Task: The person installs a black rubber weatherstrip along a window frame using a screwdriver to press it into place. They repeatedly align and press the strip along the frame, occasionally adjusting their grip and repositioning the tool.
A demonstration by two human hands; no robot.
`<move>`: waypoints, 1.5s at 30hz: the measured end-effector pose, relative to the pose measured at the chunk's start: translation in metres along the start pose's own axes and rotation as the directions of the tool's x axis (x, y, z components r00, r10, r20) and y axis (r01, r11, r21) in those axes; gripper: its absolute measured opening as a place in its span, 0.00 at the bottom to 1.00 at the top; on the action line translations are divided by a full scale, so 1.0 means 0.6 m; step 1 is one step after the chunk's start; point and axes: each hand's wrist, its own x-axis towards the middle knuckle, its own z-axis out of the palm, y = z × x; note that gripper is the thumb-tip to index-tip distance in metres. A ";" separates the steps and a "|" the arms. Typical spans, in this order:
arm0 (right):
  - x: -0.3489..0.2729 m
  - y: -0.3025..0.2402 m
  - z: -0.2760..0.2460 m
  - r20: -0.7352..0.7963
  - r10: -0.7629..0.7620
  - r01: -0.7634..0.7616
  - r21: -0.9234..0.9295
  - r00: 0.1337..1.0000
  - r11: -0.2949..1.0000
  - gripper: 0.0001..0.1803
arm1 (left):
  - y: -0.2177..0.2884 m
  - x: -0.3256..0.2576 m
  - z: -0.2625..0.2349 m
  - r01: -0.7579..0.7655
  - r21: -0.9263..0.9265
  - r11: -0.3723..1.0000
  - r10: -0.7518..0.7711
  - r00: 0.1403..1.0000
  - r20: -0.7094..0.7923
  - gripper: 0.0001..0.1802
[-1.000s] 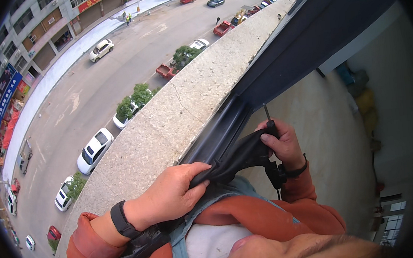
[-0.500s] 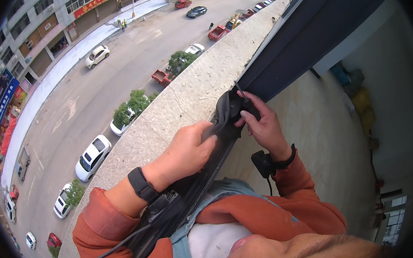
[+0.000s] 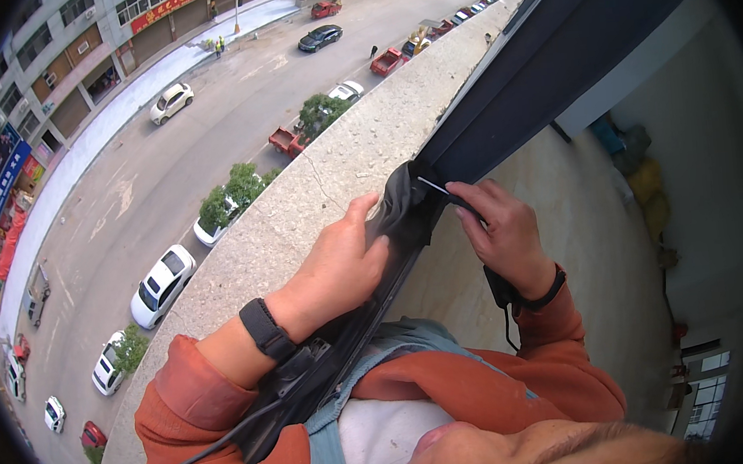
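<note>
My left hand [image 3: 334, 257] is closed on a folded black pliable piece [image 3: 399, 199], cloth or rubber, gripping it between thumb and fingers. This piece lies on the dark window frame [image 3: 377, 306] where the rail meets the upright. In my right hand [image 3: 507, 234] is a slim tool with a thin bright shaft [image 3: 431, 184] and a dark handle, pinched by thumb and fingers. Its shaft points left, and its tip is at the folds of the black piece. Whether the tip touches it, I cannot tell. The tool's exact kind is unclear.
A rough concrete ledge [image 3: 345, 169] lies outside the frame, with a street [image 3: 208, 149] of cars far below. The dark upright [image 3: 567, 51] rises at upper right. Indoors is a pale floor [image 3: 491, 310]. A cable [image 3: 206, 454] hangs by my left arm.
My right hand has moved slightly right and down. The tool has swung from steep to slanting left, its bright shaft now showing. My left hand keeps hold of the black piece.
</note>
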 end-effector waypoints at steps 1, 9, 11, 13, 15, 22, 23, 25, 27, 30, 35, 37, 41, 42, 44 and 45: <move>0.003 -0.001 -0.002 0.009 -0.031 0.031 -0.041 0.999 0.999 0.17 | -0.001 0.000 0.001 -0.001 0.012 1.000 0.002 1.000 -0.004 0.31; 0.070 -0.021 0.042 0.213 -0.211 0.284 -0.412 0.954 0.866 0.11 | 0.007 -0.010 0.012 -0.094 0.175 0.980 0.105 0.993 -0.056 0.34; 0.091 -0.027 0.053 0.320 -0.288 0.408 -0.426 0.903 0.808 0.07 | 0.008 -0.015 0.015 -0.108 0.185 0.977 0.121 0.991 -0.060 0.34; 0.112 -0.024 0.059 0.391 -0.320 0.467 -0.375 0.863 0.800 0.05 | 0.008 -0.018 0.020 -0.217 0.216 0.952 0.241 0.966 -0.091 0.33; 0.122 -0.021 0.058 0.428 -0.333 0.496 -0.356 0.840 0.792 0.03 | 0.005 -0.017 0.020 -0.251 0.280 0.927 0.280 0.957 -0.070 0.30; 0.089 -0.029 -0.013 0.296 -0.271 0.353 -0.269 0.916 0.896 0.08 | -0.002 -0.012 0.015 -0.252 0.301 0.920 0.274 0.961 -0.033 0.25; 0.078 -0.030 -0.032 0.257 -0.258 0.322 -0.248 0.931 0.914 0.07 | -0.002 -0.012 0.015 -0.257 0.297 0.920 0.280 0.959 -0.038 0.25; 0.058 -0.027 -0.062 0.207 -0.226 0.267 -0.203 0.952 0.942 0.06 | -0.001 -0.011 0.015 -0.240 0.297 0.924 0.262 0.964 -0.037 0.24; 0.041 -0.020 -0.079 0.182 -0.202 0.230 -0.154 0.962 0.961 0.06 | -0.002 -0.011 0.016 -0.259 0.283 0.923 0.283 0.958 -0.047 0.24; 0.028 -0.009 -0.073 0.227 -0.166 0.203 -0.151 0.960 0.967 0.05 | -0.003 -0.010 0.017 -0.275 0.279 0.920 0.300 0.952 -0.053 0.25; 0.031 -0.006 -0.041 0.188 -0.189 0.198 -0.031 0.964 0.980 0.04 | -0.003 -0.010 0.014 -0.280 0.290 0.915 0.304 0.952 -0.040 0.24; 0.036 -0.006 -0.032 0.168 -0.191 0.197 -0.019 0.967 0.980 0.04 | -0.003 -0.009 0.014 -0.292 0.297 0.909 0.318 0.947 -0.042 0.24; 0.049 -0.002 -0.008 0.176 -0.180 0.202 -0.114 0.968 0.973 0.06 | -0.002 -0.009 0.013 -0.288 0.274 0.917 0.314 0.948 -0.055 0.24; 0.053 -0.001 -0.001 0.176 -0.175 0.202 -0.151 0.969 0.968 0.06 | -0.002 -0.010 0.013 -0.283 0.265 0.922 0.308 0.950 -0.057 0.25; 0.061 0.000 0.012 0.222 -0.182 0.220 -0.157 0.958 0.963 0.07 | 0.000 -0.010 0.013 -0.274 0.252 0.928 0.298 0.953 -0.059 0.25; 0.065 0.000 0.015 0.244 -0.185 0.228 -0.160 0.952 0.960 0.08 | 0.000 -0.011 0.013 -0.272 0.250 0.929 0.294 0.954 -0.058 0.25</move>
